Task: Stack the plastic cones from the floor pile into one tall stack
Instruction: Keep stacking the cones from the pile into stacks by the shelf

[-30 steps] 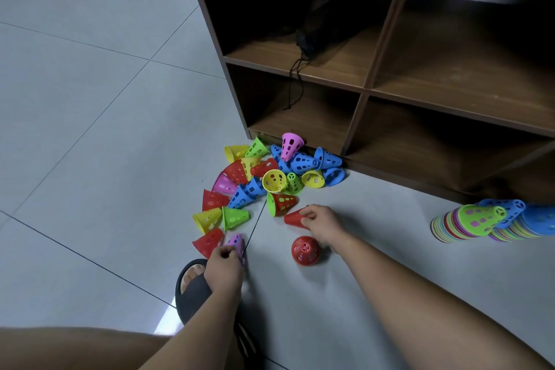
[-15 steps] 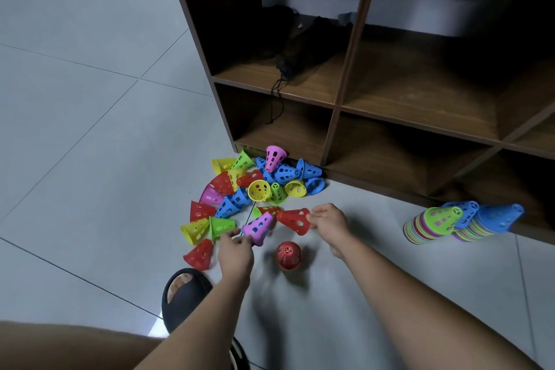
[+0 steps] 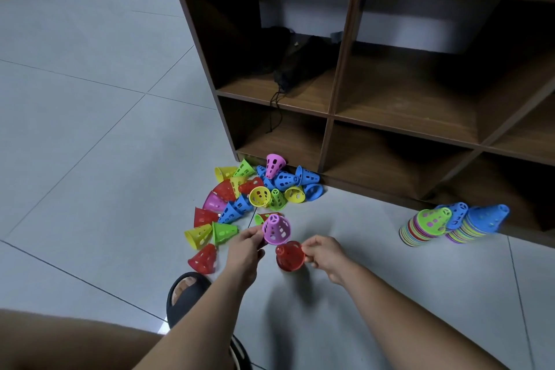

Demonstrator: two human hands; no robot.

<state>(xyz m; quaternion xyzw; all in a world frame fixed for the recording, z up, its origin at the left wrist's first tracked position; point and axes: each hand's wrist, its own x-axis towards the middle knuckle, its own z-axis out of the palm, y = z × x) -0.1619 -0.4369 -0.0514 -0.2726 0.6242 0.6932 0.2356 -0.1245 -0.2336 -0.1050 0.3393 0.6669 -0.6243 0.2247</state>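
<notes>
- Two cones are up in our hands. The left hand (image 3: 244, 245) has its fingers curled round the lower rim of a purple cone (image 3: 276, 229), and the right hand (image 3: 326, 254) pinches the rim of a red cone (image 3: 289, 256) between thumb and fingertips.
- A second ago the left hand was low at the near edge of the pile, only just closing on that purple cone. Now the cone is lifted off the floor (image 3: 90, 129), tip toward the camera, just up and left of the red one.
- The red cone has come from the pile's edge to the lower centre of the frame, where another red cone stood alone half a second ago. That one no longer shows separately, so we judge the held cone went over it, though we cannot be sure.
- We read this as a fresh small stack being started, with purple likely next onto red.
- The pile (image 3: 260, 196) lies just above the hands, against the foot of the wooden shelf (image 3: 330, 117), with many cones loose in it.
- Finished stacks (image 3: 426, 228) sit at the right of the frame, well apart, so much of the task remains.
</notes>
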